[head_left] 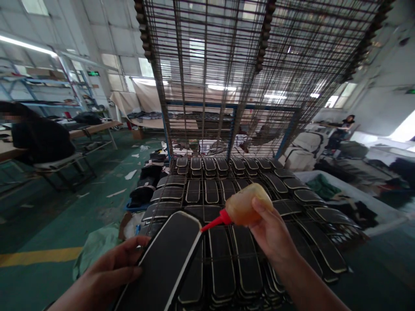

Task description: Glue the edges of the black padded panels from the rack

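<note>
My left hand (113, 270) grips the left edge of a long black panel (164, 263) with rounded corners and a pale line along its border. The fingers lie under the panel and the thumb rests on top. In my right hand (270, 229) is a squeeze bottle (249, 204) of amber liquid, tipped to the left. Its red nozzle (212, 223) touches, or nearly touches, the pale border at the panel's upper right corner. Below and beyond, many similar black panels (222, 261) lie in rows on a wire rack, some in stacks.
Hinged wire shelves (210, 56) rise steeply behind the panels. Dark bundles (149, 177) and a green cloth bag (97, 248) lie on the floor at left. A white bin (385, 222) holding fabric stands at right. One person (42, 136) sits at left, another (345, 127) is far right.
</note>
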The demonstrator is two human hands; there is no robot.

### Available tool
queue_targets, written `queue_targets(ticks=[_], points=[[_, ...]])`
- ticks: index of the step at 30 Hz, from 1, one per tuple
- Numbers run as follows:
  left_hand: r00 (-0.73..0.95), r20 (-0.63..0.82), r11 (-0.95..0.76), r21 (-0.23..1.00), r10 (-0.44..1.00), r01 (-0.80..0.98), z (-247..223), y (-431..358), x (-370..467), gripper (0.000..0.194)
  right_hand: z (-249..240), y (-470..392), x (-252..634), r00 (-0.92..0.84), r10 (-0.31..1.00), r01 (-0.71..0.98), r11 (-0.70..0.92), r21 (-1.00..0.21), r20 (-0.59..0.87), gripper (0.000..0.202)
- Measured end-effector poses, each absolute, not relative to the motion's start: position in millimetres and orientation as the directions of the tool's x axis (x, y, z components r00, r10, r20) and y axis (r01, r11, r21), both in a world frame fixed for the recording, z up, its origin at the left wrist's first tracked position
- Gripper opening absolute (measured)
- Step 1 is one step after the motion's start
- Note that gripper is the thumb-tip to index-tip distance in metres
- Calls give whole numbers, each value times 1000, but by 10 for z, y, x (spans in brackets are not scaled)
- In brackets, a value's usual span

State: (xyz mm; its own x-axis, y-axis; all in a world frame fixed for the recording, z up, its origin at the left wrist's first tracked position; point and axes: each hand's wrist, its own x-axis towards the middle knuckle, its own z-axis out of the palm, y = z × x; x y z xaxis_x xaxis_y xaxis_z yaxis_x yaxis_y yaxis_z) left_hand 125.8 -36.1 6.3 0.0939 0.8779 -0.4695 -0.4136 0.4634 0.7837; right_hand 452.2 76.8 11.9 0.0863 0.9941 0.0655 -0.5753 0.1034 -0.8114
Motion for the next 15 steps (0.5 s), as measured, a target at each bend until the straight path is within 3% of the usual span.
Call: queue_targets(ticks=[11, 15], points=[[62, -479, 452, 767, 876, -456, 10, -309, 1308, 61, 27, 752, 4346, 80, 997, -571, 46, -819, 0, 35], [60, -476, 450, 773, 878, -447, 17, -285, 1298, 59, -5, 690, 4290, 66, 997, -594, 15, -805, -29, 35]])
